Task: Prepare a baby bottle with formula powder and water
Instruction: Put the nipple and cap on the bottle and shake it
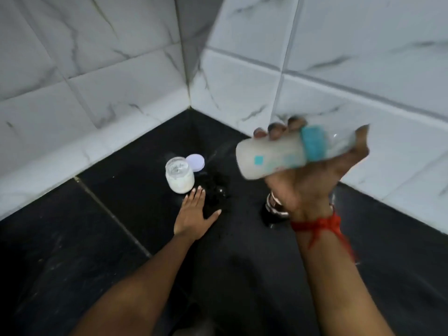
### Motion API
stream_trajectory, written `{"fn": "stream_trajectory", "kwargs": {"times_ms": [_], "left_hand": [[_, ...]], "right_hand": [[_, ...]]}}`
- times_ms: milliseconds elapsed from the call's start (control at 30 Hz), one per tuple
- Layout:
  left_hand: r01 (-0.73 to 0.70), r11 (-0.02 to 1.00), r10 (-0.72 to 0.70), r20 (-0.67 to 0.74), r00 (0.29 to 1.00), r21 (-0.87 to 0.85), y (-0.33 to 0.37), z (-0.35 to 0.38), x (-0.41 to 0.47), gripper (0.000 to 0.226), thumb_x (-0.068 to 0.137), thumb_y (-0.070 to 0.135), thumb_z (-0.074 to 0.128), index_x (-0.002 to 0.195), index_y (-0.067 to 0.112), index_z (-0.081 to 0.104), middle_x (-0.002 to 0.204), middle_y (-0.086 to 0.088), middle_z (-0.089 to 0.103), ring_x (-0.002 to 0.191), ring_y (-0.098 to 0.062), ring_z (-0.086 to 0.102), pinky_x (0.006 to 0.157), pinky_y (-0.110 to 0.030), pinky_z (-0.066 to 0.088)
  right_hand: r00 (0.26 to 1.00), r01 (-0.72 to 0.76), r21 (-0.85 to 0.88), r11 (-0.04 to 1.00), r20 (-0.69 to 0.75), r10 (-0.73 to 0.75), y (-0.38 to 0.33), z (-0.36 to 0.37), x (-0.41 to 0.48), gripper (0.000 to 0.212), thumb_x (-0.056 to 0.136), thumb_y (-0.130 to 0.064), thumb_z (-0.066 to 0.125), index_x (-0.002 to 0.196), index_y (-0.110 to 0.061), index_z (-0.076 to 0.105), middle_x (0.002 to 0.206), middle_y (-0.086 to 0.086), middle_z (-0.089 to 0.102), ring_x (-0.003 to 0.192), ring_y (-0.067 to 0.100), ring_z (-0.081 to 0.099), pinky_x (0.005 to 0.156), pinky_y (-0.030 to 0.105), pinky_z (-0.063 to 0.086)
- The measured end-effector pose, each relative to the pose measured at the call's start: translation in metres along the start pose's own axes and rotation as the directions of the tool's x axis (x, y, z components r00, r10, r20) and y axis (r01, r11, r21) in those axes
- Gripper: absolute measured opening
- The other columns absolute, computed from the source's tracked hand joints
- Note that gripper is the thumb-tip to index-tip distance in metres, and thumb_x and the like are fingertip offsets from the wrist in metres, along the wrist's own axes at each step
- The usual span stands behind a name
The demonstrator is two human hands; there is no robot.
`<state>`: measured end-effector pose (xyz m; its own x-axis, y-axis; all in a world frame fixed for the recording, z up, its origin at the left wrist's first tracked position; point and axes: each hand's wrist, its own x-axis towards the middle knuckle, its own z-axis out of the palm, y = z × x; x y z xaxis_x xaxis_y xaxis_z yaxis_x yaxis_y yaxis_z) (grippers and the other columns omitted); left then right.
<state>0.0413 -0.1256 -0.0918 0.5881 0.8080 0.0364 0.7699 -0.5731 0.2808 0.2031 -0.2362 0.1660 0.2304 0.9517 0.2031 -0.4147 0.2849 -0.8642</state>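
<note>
Apparently filled, capped: milky baby bottle (274,158) clasped by right grip (312,183); left grip (192,213) released on table (116,204); mixing judged remaining

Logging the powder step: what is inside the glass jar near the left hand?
White powder fills the lower part of the open glass jar; the upper part looks empty. Its lavender lid lies behind it. The powder hides the jar's bottom.

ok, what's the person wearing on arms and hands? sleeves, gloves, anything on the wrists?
No sleeves or gloves in view: both forearms are bare. The right hand has a red thread tied round its wrist, with loose strands trailing down the forearm. The left hand shows no ring, band or watch.
</note>
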Motion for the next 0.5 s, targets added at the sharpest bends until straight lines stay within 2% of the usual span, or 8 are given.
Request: {"fn": "stream_trajectory", "kwargs": {"times_ms": [67, 167, 267, 300, 333, 400, 433, 500], "left_hand": [[0.001, 1.0, 0.0, 0.049, 0.999, -0.025, 0.0, -0.003, -0.013, 0.097, 0.097, 0.076, 0.036, 0.166, 0.011, 0.016, 0.175, -0.006, 0.013, 0.162, -0.017, 0.008, 0.132, -0.035, 0.003], [0.002, 1.0, -0.002, -0.019, 1.0, -0.02, 0.002, -0.005, 0.006, 0.096, 0.098, 0.075, 0.036, 0.166, 0.011, 0.015, 0.175, -0.005, 0.011, 0.162, -0.016, 0.006, 0.132, -0.034, 0.002], [0.007, 1.0, -0.005, 0.061, 0.998, -0.03, 0.003, -0.006, -0.012, 0.096, 0.098, 0.074, 0.037, 0.166, 0.01, 0.016, 0.175, -0.005, 0.012, 0.162, -0.017, 0.007, 0.132, -0.035, 0.002], [-0.001, 1.0, 0.001, 0.008, 1.0, -0.021, 0.001, -0.003, -0.011, 0.096, 0.098, 0.074, 0.037, 0.166, 0.01, 0.016, 0.175, -0.006, 0.012, 0.162, -0.018, 0.007, 0.132, -0.035, 0.002], [0.009, 0.999, -0.009, 0.005, 1.0, -0.033, 0.002, -0.006, -0.005, 0.096, 0.098, 0.074, 0.036, 0.166, 0.011, 0.016, 0.175, -0.005, 0.012, 0.162, -0.017, 0.007, 0.132, -0.035, 0.002], [0.035, 0.999, -0.035, 0.017, 0.999, -0.02, 0.005, -0.008, -0.002, 0.096, 0.098, 0.074, 0.037, 0.166, 0.01, 0.017, 0.175, -0.006, 0.013, 0.162, -0.018, 0.008, 0.132, -0.035, 0.002], [0.015, 1.0, -0.015, 0.035, 0.999, -0.003, 0.003, -0.005, -0.005, 0.096, 0.098, 0.074, 0.038, 0.166, 0.01, 0.017, 0.175, -0.006, 0.013, 0.162, -0.018, 0.008, 0.132, -0.034, 0.002], [0.015, 1.0, -0.014, 0.019, 1.0, -0.025, -0.002, 0.001, -0.009, 0.096, 0.098, 0.074, 0.038, 0.166, 0.01, 0.017, 0.175, -0.006, 0.013, 0.162, -0.018, 0.008, 0.132, -0.034, 0.002]], "right_hand": [[0.999, -0.016, -0.067, 0.998, 0.029, 0.018, 0.002, -0.003, -0.011, 0.062, 0.08, -0.064, 0.059, 0.086, -0.003, 0.065, 0.086, 0.019, 0.066, 0.081, 0.03, 0.06, 0.078, 0.043, 0.049], [0.996, -0.038, 0.033, 0.999, 0.078, 0.036, -0.001, -0.002, -0.013, 0.074, 0.068, -0.073, 0.067, 0.086, -0.002, 0.068, 0.084, 0.017, 0.067, 0.082, 0.032, 0.06, 0.081, 0.042, 0.048], [0.995, -0.099, 0.023, 0.995, 0.006, 0.099, 0.002, -0.002, -0.019, 0.094, 0.052, -0.076, 0.077, 0.096, 0.005, 0.061, 0.091, 0.023, 0.061, 0.083, 0.033, 0.06, 0.082, 0.042, 0.052], [0.992, -0.117, 0.04, 0.992, -0.047, 0.119, -0.001, -0.007, -0.018, 0.104, 0.047, -0.076, 0.079, 0.103, 0.008, 0.058, 0.096, 0.025, 0.058, 0.087, 0.034, 0.059, 0.087, 0.045, 0.054], [0.991, -0.12, 0.036, 0.992, -0.059, 0.122, -0.007, -0.008, -0.015, 0.104, 0.053, -0.076, 0.076, 0.107, 0.01, 0.057, 0.098, 0.026, 0.057, 0.09, 0.035, 0.058, 0.091, 0.048, 0.052], [0.998, -0.064, 0.08, 0.995, -0.01, 0.065, -0.008, -0.01, -0.01, 0.076, 0.085, -0.069, 0.052, 0.094, 0.005, 0.066, 0.089, 0.021, 0.065, 0.083, 0.032, 0.062, 0.091, 0.047, 0.048], [0.995, -0.081, 0.101, 0.992, -0.056, 0.087, -0.007, -0.007, -0.011, 0.067, 0.095, -0.061, 0.041, 0.087, -0.001, 0.07, 0.084, 0.016, 0.069, 0.078, 0.028, 0.066, 0.094, 0.046, 0.046], [0.99, -0.085, 0.161, 0.983, -0.1, 0.102, -0.011, -0.007, -0.019, 0.066, 0.092, -0.06, 0.05, 0.092, 0.003, 0.065, 0.087, 0.019, 0.066, 0.081, 0.03, 0.065, 0.096, 0.047, 0.043]]}}
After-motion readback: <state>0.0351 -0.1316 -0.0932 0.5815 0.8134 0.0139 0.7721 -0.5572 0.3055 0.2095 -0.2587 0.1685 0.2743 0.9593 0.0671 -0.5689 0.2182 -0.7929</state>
